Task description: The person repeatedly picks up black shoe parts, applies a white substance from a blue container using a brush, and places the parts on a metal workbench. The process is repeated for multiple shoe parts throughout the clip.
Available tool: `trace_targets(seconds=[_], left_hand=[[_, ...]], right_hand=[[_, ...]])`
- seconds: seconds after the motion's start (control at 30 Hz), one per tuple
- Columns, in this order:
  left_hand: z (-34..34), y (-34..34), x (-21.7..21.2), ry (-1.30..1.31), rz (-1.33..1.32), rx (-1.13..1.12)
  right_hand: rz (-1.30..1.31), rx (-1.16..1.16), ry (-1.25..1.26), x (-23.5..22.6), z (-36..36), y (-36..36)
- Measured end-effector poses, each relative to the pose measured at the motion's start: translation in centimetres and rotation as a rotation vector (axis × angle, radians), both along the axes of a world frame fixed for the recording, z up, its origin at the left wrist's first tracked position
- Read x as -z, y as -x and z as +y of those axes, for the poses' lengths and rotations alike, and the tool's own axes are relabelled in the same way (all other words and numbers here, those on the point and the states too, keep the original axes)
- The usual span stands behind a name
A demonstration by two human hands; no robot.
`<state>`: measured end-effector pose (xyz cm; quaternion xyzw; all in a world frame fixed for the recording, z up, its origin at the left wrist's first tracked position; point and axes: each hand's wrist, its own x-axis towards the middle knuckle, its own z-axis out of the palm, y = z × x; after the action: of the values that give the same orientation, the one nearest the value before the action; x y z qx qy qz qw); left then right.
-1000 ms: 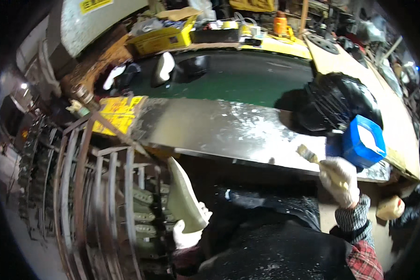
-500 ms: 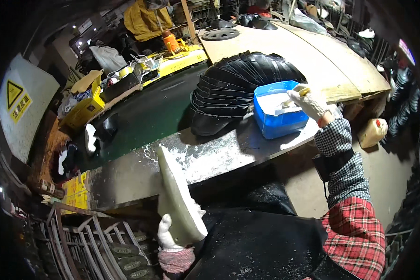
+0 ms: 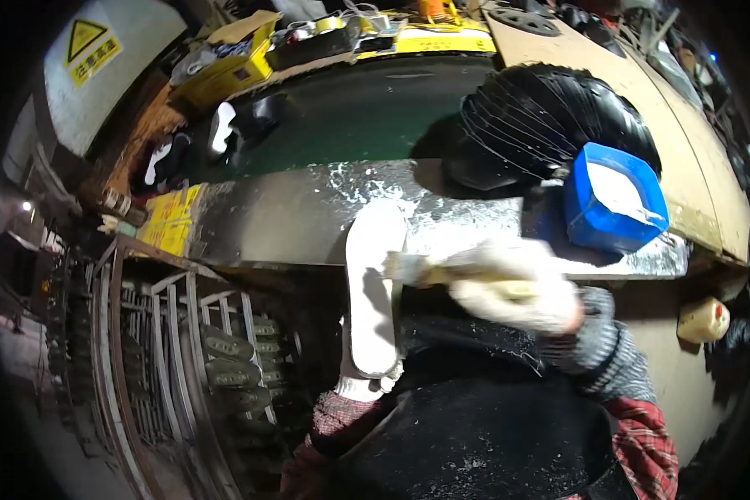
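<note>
Over the bench, right hand (image 3: pixel 517 287) grips brush (image 3: pixel 408 268) against white sole (image 3: pixel 373 292), left hand (image 3: pixel 362 385) holding; best stroke evenly, edge to edge.

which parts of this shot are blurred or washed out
Head view: the right hand and its brush are smeared by motion; the white sole in the left hand stays sharp; the blue tub glares pale inside; the rim bends and goes dark.

Dim workshop, cluttered bench
Glue-spattered metal workbench (image 3: pixel 292 221) with green mat (image 3: pixel 350 125) behind; metal rack (image 3: pixel 183 350) at left edge; yellow warning sign (image 3: pixel 92 46) on wall upper left
</note>
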<state>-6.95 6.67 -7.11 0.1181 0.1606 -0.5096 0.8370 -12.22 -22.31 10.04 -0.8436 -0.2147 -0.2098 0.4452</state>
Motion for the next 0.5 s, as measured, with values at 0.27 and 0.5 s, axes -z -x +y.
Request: trace_targets(seconds=[0.27,0.5], left_hand=[[1.3,-0.6,4.1,0.023,0.017,0.062],[1.3,-2.0,6.6,0.197,-0.103,0.103]], right_hand=[[0.677,0.259,-0.638,6.7,0.1,-4.5],[0.466,0.277,-0.500,4.2,-1.4,-9.7]])
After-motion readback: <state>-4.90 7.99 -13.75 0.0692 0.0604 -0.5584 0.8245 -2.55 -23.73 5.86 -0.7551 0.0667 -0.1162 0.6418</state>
